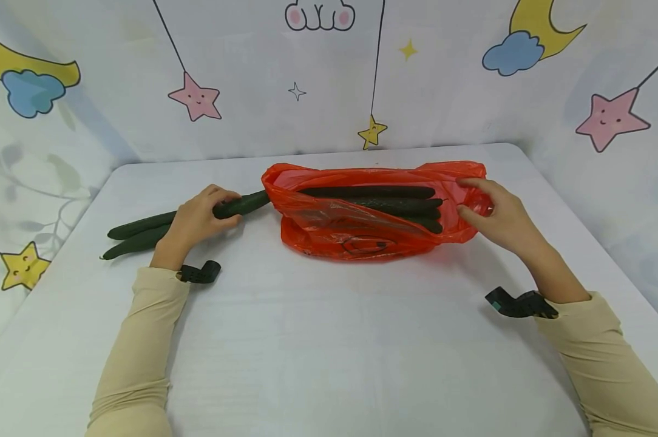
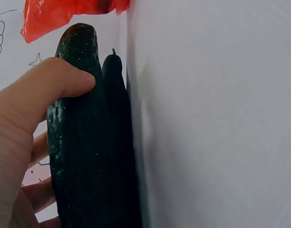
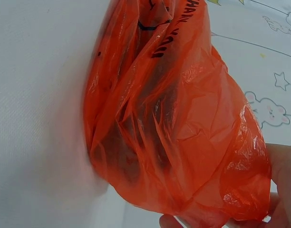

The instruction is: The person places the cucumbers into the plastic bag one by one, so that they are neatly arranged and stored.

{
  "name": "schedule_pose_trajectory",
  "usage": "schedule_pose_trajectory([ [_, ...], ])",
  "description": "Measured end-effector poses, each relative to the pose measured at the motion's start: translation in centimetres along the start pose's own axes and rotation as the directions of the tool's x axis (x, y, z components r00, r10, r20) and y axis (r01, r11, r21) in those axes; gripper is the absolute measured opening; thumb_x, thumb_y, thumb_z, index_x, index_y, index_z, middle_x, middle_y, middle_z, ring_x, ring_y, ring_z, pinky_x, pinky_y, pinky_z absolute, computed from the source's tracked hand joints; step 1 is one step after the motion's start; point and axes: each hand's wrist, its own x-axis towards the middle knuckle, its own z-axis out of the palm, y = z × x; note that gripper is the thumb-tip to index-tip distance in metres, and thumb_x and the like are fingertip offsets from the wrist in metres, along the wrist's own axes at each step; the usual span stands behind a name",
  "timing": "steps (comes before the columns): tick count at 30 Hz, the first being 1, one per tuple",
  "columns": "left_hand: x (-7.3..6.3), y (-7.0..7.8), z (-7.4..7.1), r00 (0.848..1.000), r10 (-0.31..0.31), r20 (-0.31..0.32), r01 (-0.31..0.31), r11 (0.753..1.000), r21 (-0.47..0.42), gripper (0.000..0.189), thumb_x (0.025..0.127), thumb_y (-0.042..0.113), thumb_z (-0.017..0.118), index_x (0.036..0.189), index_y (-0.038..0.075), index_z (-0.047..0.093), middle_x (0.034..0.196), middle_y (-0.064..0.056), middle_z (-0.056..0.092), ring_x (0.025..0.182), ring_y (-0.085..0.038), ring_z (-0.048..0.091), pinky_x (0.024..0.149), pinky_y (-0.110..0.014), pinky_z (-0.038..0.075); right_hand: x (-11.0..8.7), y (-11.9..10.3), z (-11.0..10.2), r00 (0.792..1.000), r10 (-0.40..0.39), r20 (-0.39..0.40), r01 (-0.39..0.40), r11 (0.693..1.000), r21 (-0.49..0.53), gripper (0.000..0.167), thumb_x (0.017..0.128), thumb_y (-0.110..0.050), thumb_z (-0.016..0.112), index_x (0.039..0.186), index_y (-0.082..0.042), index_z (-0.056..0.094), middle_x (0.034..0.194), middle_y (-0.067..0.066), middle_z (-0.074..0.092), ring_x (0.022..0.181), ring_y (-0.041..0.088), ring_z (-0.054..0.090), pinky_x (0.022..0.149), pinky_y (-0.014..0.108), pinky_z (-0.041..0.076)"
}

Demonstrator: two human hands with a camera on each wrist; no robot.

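Observation:
My left hand (image 1: 195,218) grips a dark green cucumber (image 1: 247,203), its thumb laid across the skin in the left wrist view. That cucumber's right end meets the bag's left edge in the head view. Close under it lies another cucumber (image 2: 114,76) with a short stem. Left of the hand, cucumber ends (image 1: 135,244) rest on the table. The red plastic bag (image 1: 312,233) lies on its side, mouth gaping upward, with several cucumbers (image 1: 383,205) inside. My right hand (image 1: 501,215) holds the bag's right end between thumb and fingers; some fingertips are hidden behind the plastic.
A white-covered table (image 1: 334,340) stretches under everything. Behind it hangs a pale backdrop (image 1: 241,36) printed with stars, moons and clouds. Each wrist carries a small black camera (image 1: 200,273). The bag bears printed black lettering (image 3: 174,31).

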Motion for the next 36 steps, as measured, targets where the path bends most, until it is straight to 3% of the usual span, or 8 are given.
schedule_pose_trajectory([
  [3,0.0,-0.1,-0.1,1.000,-0.021,0.006,0.021,0.999,-0.030,0.043,0.088,0.024,0.072,0.128,0.012,0.060,0.119,-0.014,0.059,0.106,-0.032,0.055,0.086,-0.056,0.046,0.0,0.0,0.0,1.000,-0.005,-0.002,0.005,1.000,-0.004,0.050,0.096,-0.013,0.057,0.143,-0.002,0.043,0.142,0.025,0.042,0.121,0.045,0.043,0.083,0.060,0.051],
  [8,0.0,-0.4,-0.3,0.999,-0.039,0.005,0.039,0.996,-0.085,0.045,0.091,0.028,0.069,0.133,0.015,0.056,0.124,-0.019,0.061,0.112,-0.036,0.055,0.095,-0.056,0.042,0.1,0.0,-0.1,1.000,-0.019,-0.005,0.018,1.000,-0.016,0.051,0.096,-0.013,0.058,0.143,-0.001,0.043,0.141,0.026,0.043,0.119,0.045,0.044,0.077,0.044,0.053],
  [15,0.1,-0.5,-0.3,0.999,-0.042,-0.033,0.039,0.997,-0.069,0.048,0.092,0.033,0.068,0.136,0.018,0.054,0.127,-0.019,0.060,0.118,-0.039,0.052,0.097,-0.059,0.040,0.1,0.0,-0.1,1.000,-0.013,-0.001,0.013,1.000,-0.006,0.051,0.096,-0.012,0.057,0.144,-0.001,0.042,0.143,0.027,0.041,0.121,0.046,0.043,0.082,0.059,0.052],
  [22,0.2,-0.2,-0.6,0.996,-0.054,-0.075,0.048,0.995,-0.083,0.049,0.090,0.028,0.071,0.135,0.016,0.055,0.127,-0.021,0.060,0.119,-0.039,0.052,0.097,-0.061,0.040,0.1,0.0,-0.1,1.000,-0.015,0.001,0.015,1.000,-0.004,0.051,0.096,-0.013,0.057,0.144,-0.001,0.042,0.143,0.027,0.041,0.120,0.046,0.043,0.081,0.055,0.053],
  [29,0.3,0.4,-0.8,0.994,-0.031,-0.107,0.018,0.993,-0.120,0.048,0.089,0.022,0.074,0.133,0.013,0.057,0.123,-0.021,0.061,0.114,-0.039,0.054,0.097,-0.057,0.042,0.1,0.1,-0.1,1.000,-0.011,0.004,0.011,1.000,-0.005,0.051,0.096,-0.013,0.058,0.143,-0.001,0.042,0.143,0.026,0.042,0.121,0.046,0.043,0.079,0.045,0.054],
  [36,0.3,1.2,-1.3,0.992,-0.053,-0.115,0.038,0.991,-0.125,0.048,0.090,0.023,0.072,0.134,0.013,0.056,0.122,-0.021,0.059,0.110,-0.039,0.054,0.095,-0.058,0.043,0.1,0.1,-0.1,1.000,-0.006,0.006,0.006,1.000,-0.001,0.051,0.096,-0.013,0.057,0.143,-0.001,0.042,0.143,0.026,0.041,0.121,0.046,0.043,0.081,0.051,0.054],
])
